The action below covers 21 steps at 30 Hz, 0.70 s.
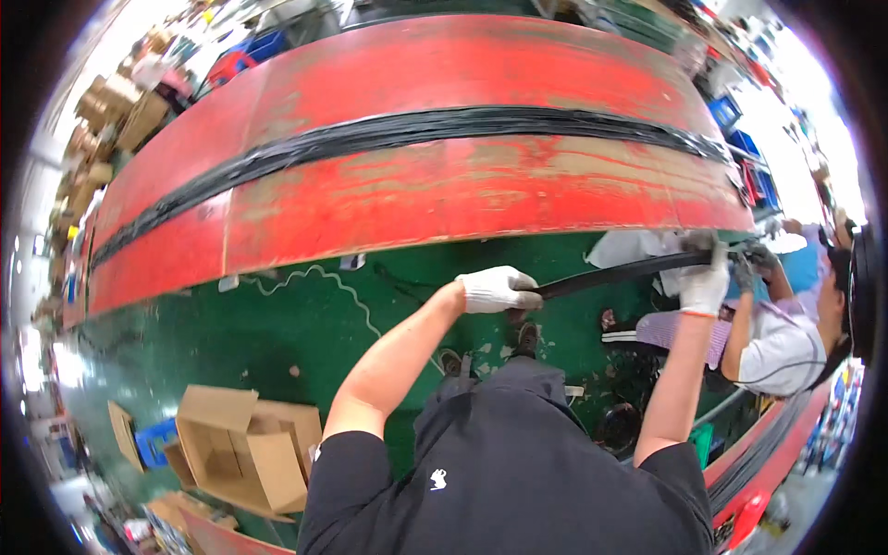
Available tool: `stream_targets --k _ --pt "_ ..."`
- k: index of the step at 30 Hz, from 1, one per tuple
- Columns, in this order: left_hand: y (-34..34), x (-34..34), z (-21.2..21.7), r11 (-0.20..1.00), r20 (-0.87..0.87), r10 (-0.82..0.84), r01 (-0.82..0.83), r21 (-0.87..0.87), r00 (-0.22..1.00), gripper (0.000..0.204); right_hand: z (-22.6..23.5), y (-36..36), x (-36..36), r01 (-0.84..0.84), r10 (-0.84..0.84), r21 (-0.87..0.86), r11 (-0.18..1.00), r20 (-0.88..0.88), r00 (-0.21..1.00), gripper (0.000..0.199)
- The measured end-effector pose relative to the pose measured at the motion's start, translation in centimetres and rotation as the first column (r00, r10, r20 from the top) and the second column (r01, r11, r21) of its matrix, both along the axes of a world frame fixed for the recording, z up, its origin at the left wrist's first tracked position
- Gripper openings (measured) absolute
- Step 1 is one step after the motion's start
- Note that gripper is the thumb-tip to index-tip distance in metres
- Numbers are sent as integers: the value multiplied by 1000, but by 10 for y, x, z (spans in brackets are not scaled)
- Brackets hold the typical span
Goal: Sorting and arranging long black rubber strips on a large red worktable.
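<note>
A flat black strip or bundle of strips (618, 275) stretches between my two hands, just off the near edge of the red table. My left hand (499, 289), in a white knit glove with darker fingertips, is closed around its left end. In a matching glove, my right hand (706, 283) grips it farther right, with the fingers partly hidden behind it. Beyond my right hand, a co-worker's gloved hands (754, 264) are close to the strip's right end; whether they touch it I cannot tell.
Along the worn red table (370, 199) lies a long black bundle (481, 122). A seated co-worker (782, 338) is at my right. Open cardboard boxes (227, 453) stand on the green floor at lower left, and a white cable (319, 271) runs across the floor.
</note>
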<state>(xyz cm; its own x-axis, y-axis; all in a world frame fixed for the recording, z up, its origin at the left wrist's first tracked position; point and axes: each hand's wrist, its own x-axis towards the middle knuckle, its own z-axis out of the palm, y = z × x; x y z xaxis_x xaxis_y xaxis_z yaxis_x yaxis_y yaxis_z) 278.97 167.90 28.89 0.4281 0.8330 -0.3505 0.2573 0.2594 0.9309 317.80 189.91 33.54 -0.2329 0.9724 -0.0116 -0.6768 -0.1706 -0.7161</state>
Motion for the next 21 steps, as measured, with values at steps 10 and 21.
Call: stream_targets --k 10,21 --pt "-131 -148 41 906 56 422 -423 7 905 35 -46 -232 -323 -425 450 -311 850 8 893 43" --pt "-294 -298 25 777 82 629 -622 -99 773 28 -9 -10 -378 -169 134 144 975 223 965 23"
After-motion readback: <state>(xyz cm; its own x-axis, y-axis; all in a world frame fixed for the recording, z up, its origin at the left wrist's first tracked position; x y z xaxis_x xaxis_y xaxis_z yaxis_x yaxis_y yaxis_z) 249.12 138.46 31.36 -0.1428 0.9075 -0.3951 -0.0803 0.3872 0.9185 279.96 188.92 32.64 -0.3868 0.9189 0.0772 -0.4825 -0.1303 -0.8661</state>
